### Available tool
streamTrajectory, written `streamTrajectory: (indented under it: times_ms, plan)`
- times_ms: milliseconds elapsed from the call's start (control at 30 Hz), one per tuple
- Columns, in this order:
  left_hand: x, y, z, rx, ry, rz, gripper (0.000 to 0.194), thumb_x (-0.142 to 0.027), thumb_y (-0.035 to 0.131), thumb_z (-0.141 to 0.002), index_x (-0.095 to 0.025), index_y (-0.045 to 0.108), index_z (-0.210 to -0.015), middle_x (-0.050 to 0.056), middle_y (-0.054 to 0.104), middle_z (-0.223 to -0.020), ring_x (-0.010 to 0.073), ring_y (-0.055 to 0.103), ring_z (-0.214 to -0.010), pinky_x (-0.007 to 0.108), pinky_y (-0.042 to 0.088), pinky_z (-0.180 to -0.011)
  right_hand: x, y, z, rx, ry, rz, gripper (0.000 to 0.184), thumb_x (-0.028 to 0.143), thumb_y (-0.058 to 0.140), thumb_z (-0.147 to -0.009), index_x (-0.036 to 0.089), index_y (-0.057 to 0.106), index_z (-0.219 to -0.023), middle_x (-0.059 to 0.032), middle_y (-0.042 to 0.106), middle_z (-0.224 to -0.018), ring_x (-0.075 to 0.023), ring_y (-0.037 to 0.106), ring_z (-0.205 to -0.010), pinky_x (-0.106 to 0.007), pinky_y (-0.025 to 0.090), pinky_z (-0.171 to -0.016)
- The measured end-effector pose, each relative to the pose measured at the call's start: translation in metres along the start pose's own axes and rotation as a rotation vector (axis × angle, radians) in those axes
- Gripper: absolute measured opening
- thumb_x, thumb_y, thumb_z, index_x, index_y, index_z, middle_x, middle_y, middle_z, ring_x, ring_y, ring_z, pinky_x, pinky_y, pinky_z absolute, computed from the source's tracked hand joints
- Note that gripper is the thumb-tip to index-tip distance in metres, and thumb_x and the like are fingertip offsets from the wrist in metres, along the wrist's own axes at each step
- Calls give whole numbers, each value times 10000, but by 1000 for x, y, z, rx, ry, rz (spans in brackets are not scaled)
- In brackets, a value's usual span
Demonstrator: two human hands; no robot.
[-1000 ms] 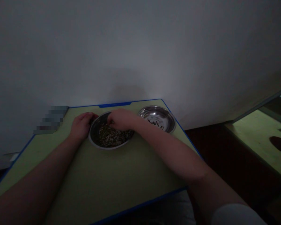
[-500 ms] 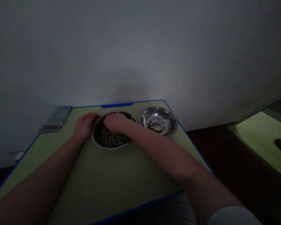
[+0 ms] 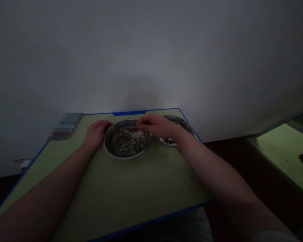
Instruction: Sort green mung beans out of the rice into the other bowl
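A round steel bowl (image 3: 126, 156) holds a mix of dark green beans and white grains (image 3: 127, 141). My left hand (image 3: 97, 133) lies at its left side, fingers curled over the rim. My right hand (image 3: 154, 125) hangs between this bowl and a second steel dish (image 3: 185, 125), fingertips pinched together. Anything held in that pinch is too small to make out. The hand hides most of the dish, and a few dark green beans (image 3: 169, 141) show beneath it. Both vessels stand on a pale green board (image 3: 131, 188).
The board has a blue edge and ends against a white wall at the back. A pixelated patch (image 3: 67, 126) sits at its back left corner. Beyond the right edge lies a dark floor, and farther right another green surface (image 3: 285, 154) with a dark oval mark.
My right hand has lifted out of the bowl and moved right, now covering most of the second dish. The left hand stays at the bowl's rim. The view has shifted slightly.
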State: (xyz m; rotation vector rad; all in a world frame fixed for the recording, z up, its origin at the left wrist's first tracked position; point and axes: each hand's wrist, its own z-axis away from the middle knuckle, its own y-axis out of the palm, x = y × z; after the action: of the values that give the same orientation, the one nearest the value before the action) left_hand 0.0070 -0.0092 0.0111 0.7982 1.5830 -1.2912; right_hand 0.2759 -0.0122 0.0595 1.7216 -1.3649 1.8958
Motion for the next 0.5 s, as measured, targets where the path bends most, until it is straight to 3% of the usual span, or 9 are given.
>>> streamTrajectory:
  times_ms: [233,500]
  plan:
    - [-7,1,4,6,-16,15,234,-344,565,-837,-215,691,-688,47,679,-697,211,614,-677,326,512,-727,-23,-19,58,-169,67,-661,325,393,841,-801,191,598,-878,22,574,-731,-111,511,-639,-232,413,-590]
    - [-4,0,2,5,4,5,232,-372,582,-823,-222,694,-687,43,673,-693,215,617,-683,322,514,-712,-28,-39,72,-293,102,-770,347,353,892,-745,188,603,-843,38,539,-683,-105,516,-592,-250,445,-570]
